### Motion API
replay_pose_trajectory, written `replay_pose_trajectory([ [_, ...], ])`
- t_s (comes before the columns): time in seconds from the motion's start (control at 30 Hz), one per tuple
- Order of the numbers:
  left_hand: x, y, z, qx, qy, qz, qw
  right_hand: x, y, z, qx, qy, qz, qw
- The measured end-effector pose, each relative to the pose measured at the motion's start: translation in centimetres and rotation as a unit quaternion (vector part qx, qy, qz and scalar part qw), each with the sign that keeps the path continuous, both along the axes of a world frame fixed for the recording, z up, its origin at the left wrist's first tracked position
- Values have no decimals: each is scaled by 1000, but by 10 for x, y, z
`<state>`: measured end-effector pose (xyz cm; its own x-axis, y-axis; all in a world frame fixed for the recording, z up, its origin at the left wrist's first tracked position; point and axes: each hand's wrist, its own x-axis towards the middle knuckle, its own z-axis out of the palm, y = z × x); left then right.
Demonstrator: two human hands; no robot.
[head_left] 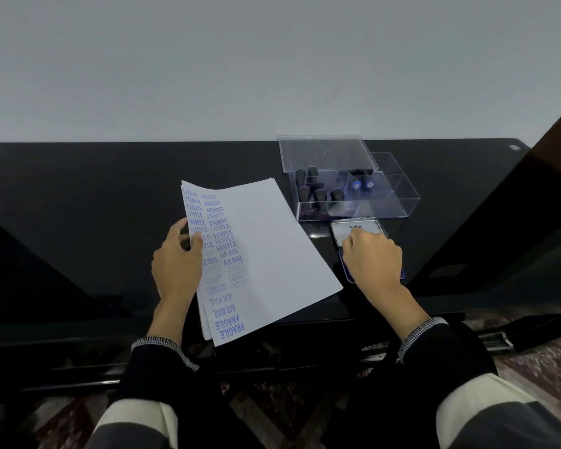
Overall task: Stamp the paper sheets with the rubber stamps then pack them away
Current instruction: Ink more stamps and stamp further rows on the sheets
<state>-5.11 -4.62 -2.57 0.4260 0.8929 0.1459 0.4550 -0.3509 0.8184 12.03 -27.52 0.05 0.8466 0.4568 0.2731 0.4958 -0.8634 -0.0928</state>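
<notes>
A stack of white paper sheets (272,254) lies tilted on the black table (78,196), its left strip covered in blue stamp prints. My left hand (177,264) grips the stack's left edge, thumb on top. My right hand (371,257) rests on the ink pad (358,230), fingers on its white hinged lid; the blue pad base shows beneath the hand. Behind it stands a clear plastic box (386,205) with several black-handled rubber stamps (318,192) and two blue-capped bottles (361,184) inside.
The box's clear lid (326,152) leans open at its back. A pale wall rises behind the table. The table's front edge runs just under the papers, with patterned floor below. A dark slanted bar (499,196) crosses at the right.
</notes>
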Motion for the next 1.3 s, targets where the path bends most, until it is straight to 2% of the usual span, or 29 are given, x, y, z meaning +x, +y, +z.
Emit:
replay_pose_trajectory([
  [0.4,1,2,-1,-3,-1,0,1000,-1,-3,0,45,30,-22,998],
  [0.63,1,3,-1,-12,-11,2,1000,3,-13,4,141,94,-15,985],
  [0.73,1,3,0,-16,-14,0,1000,-9,-16,9,262,128,-11,957],
  [0.8,2,3,0,-23,-21,5,1000,-26,-10,11,353,218,45,909],
  [0.87,2,4,0,-32,-26,13,999,-46,-2,9,365,275,126,881],
  [0.97,2,6,0,-44,-38,29,998,-68,7,-1,357,279,216,865],
  [1.1,9,9,6,-31,-40,58,997,-77,20,-11,379,290,221,851],
  [1.3,25,12,15,57,15,87,994,-69,32,-21,413,323,180,832],
])
